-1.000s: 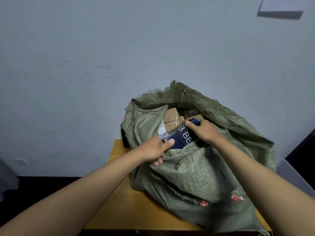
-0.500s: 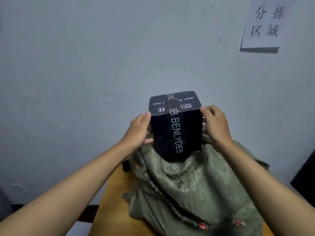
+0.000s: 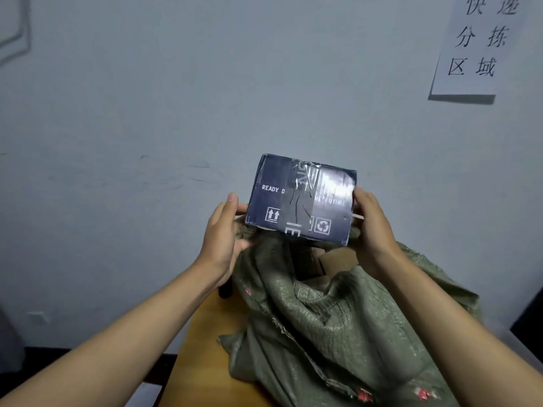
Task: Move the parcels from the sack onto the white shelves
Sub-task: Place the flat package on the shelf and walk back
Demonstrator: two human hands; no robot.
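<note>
Lifted clear of the sack since the earlier frame, the dark parcel now tips its printed face toward the camera at mid-frame, above the sack's open mouth. Left hand presses its left end, thumb up along the edge, fingers hidden behind. Right hand clasps the right end, fingers curled round the far side. Brown cartons show inside the sack, which sits on a wooden table at lower centre. A paper sign hangs on the wall at upper right.
</note>
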